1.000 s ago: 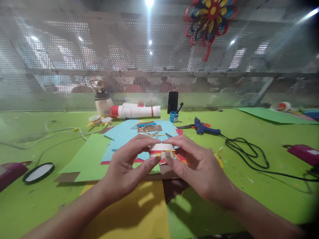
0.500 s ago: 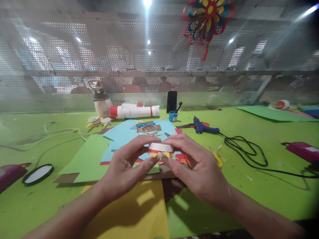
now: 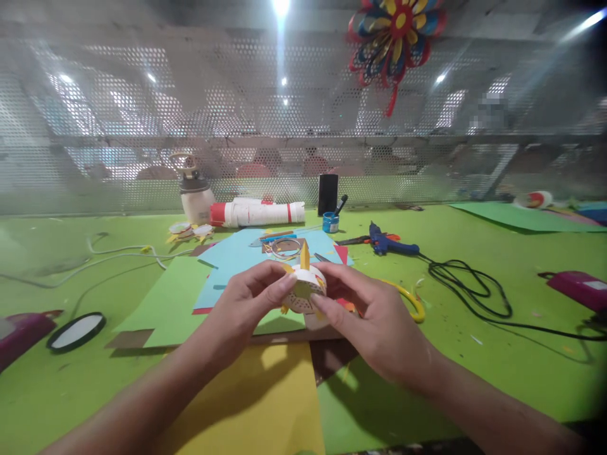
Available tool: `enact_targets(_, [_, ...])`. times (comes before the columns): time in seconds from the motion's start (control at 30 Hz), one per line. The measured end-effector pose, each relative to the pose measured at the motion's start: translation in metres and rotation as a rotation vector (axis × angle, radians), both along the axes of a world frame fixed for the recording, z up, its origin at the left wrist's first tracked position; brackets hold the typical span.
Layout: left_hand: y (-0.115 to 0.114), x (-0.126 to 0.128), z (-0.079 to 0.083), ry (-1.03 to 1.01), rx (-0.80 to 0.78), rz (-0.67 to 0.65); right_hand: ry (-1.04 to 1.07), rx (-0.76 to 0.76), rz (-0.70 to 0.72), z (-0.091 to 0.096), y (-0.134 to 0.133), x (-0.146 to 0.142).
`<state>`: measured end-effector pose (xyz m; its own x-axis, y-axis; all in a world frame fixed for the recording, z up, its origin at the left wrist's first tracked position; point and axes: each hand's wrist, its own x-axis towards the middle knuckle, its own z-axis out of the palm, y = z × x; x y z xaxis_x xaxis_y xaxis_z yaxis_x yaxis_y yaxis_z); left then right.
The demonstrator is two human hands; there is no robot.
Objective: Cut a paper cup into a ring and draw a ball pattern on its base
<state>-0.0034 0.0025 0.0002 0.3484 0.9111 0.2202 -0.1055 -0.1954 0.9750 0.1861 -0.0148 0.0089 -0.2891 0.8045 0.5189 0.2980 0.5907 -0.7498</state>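
Note:
Both hands hold a small white paper cup [image 3: 303, 292] with yellow paper pieces stuck round it, tipped so its round end faces me. My left hand [image 3: 246, 308] pinches its left side with thumb and fingers. My right hand [image 3: 367, 309] grips its right side. They hover above a stack of coloured paper sheets [image 3: 227, 265] in blue, green and red on the green table [image 3: 474, 354]. A yellow sheet [image 3: 265, 404] lies under my forearms.
A blue glue gun [image 3: 386, 242] with a black cord [image 3: 474, 294] lies to the right. Yellow-handled scissors [image 3: 410, 300] sit by my right hand. At the back stand a white bottle [image 3: 195, 193], stacked cups [image 3: 258, 213], a blue paint pot [image 3: 331, 222] and a mesh wall. A black-rimmed disc [image 3: 76, 330] lies left.
The cup has been tipped from upright on its side band to facing me, and lifted slightly. Both hands shifted their grip round it; the scissors' yellow handle now shows.

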Motion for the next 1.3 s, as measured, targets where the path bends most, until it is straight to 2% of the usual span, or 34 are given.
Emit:
enact_targets(0.2, [-0.001, 0.001, 0.003, -0.028, -0.121, -0.040, 0.183, -0.305, 0.158, 0.002, 0.002, 0.001])
enact_targets(0.4, [0.001, 0.000, 0.001, 0.036, -0.106, -0.049, 0.255, -0.508, 0.235, 0.005, 0.005, 0.002])
enact_targets(0.47, [0.002, 0.000, -0.001, 0.055, -0.101, -0.040, 0.269, -0.513, 0.222, 0.004, 0.006, 0.002])
enact_targets(0.67, [0.002, 0.001, 0.001, 0.109, -0.057, 0.014, 0.271, -0.379, 0.028, 0.003, 0.004, -0.002])
enact_targets(0.83, [0.000, 0.005, 0.004, 0.182, -0.035, 0.036, 0.291, -0.395, 0.060, 0.004, 0.004, -0.002])
enact_targets(1.07, [0.000, 0.007, 0.002, 0.173, -0.043, 0.029, 0.466, -0.573, 0.124, -0.004, 0.011, 0.002])
enact_targets(1.3, [-0.001, 0.007, 0.001, 0.177, -0.007, 0.041, 0.511, -0.613, 0.126, -0.003, 0.011, 0.001])
